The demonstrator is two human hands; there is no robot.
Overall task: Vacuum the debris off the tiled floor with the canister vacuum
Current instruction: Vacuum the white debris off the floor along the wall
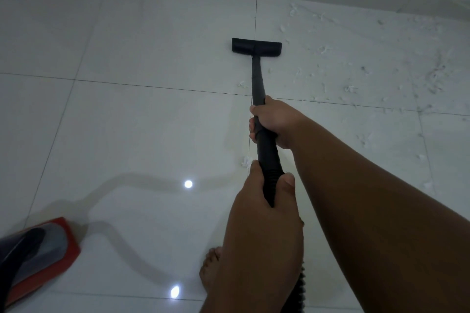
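Both hands clasp the black plastic vacuum wand [258,89]: right hand [273,122] ahead, left hand [264,201] at the ribbed hose end. The flat black floor nozzle [256,46] sits at twelve o'clock; white shredded debris [351,79] lies toward two o'clock. Best to sweep rightward, nozzle flat.
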